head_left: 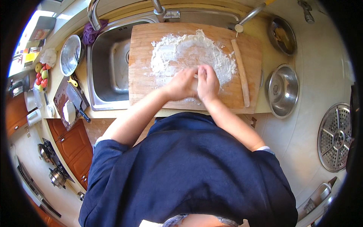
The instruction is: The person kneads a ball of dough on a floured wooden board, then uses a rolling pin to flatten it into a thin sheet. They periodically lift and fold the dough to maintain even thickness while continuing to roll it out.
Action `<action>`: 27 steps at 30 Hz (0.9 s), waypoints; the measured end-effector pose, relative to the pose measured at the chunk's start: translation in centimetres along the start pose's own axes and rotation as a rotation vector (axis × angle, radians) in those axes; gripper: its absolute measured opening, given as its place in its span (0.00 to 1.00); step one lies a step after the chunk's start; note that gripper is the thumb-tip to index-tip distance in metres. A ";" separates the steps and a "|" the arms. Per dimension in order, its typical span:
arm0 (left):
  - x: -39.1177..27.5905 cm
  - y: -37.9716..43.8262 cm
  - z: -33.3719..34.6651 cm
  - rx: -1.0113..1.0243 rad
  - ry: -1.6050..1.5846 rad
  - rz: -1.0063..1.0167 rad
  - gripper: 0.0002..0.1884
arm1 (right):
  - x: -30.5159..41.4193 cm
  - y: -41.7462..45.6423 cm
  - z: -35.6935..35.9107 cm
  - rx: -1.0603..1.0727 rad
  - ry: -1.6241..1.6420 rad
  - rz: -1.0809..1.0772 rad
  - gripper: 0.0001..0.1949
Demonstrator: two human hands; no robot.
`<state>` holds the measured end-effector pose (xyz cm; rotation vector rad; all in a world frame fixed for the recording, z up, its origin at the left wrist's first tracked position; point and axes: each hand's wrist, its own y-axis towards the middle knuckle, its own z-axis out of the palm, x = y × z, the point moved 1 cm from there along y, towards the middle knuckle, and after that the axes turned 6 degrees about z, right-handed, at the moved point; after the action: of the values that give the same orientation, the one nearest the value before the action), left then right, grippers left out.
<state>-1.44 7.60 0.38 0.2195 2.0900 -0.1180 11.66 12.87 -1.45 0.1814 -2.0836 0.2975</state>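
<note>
My left hand (181, 84) and my right hand (208, 82) meet over the near middle of a large wooden board (141, 71). Their fingers are curled inward and slightly blurred. Something pale shows in the gap between them, but I cannot tell whether it is dough in my grasp or flour on the board beyond. A rough ring of white flour and crumbly bits (167, 51) spreads across the board, with a thinly dusted patch in its middle. To the right of the flour lies a wooden rolling pin (241, 73), pointing away from me.
The board overlaps a steel sink (110, 65) under a faucet (93, 14). At right stand a steel bowl (283, 90) and another bowl with yellowish contents (282, 35). Left are a cleaver (74, 98) on a dark cutting board (61, 93), a metal bowl (69, 56) and fruit (42, 75).
</note>
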 end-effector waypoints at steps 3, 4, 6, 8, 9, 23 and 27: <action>0.5 -2.1 2.6 -0.131 0.303 0.145 0.34 | -1.9 -2.0 0.6 -0.115 -0.132 -0.239 0.08; 0.6 -2.0 3.2 -0.214 0.351 0.118 0.28 | -2.5 -1.7 1.0 -0.128 -0.165 -0.283 0.08; 1.4 -1.4 3.8 -0.297 0.389 0.033 0.25 | -3.4 0.1 2.0 -0.149 -0.224 -0.376 0.07; 2.1 -0.3 4.4 -0.399 0.430 -0.012 0.22 | -4.1 1.9 2.2 -0.155 -0.250 -0.402 0.07; 2.4 0.4 4.3 -0.405 0.451 -0.029 0.21 | -4.3 2.8 2.5 -0.155 -0.259 -0.416 0.08; 7.5 5.4 -1.2 -0.031 -0.285 -0.097 0.37 | -2.4 10.0 2.2 0.161 -0.105 -0.057 0.17; 2.6 2.2 -2.4 0.161 0.228 -0.170 0.44 | -1.3 7.0 0.5 0.267 -0.006 0.200 0.19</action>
<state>-4.29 10.47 -0.59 0.1580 2.3272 -0.3801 10.17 19.45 -3.81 0.1332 -2.0652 0.6980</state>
